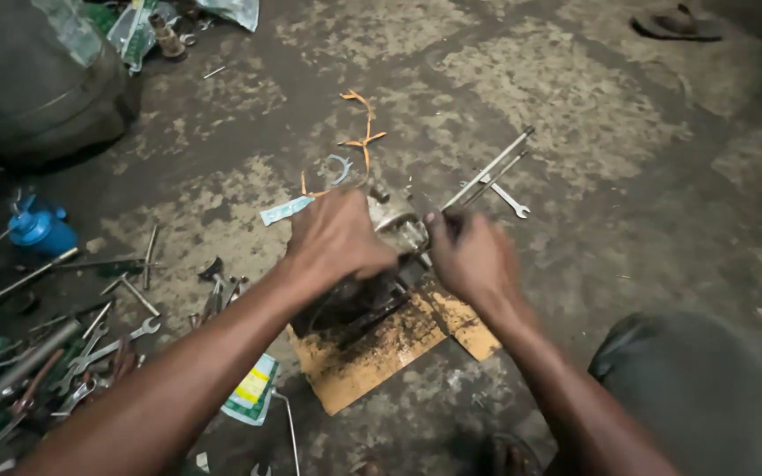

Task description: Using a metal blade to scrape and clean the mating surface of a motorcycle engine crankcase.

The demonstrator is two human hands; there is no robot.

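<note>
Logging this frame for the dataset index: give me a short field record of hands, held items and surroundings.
setting: stained concrete floor, dim light
left hand: pressed on top of a grey metal engine part, steadying it
right hand: grip shut on a long silver metal rod tool, angled up and right
support: oily brown cardboard sheet under the part
nearby right: small silver open-end spanner on the floor
nearby left: pile of silver spanners and rods; blue plastic oil can
behind: orange gasket scraps
</note>
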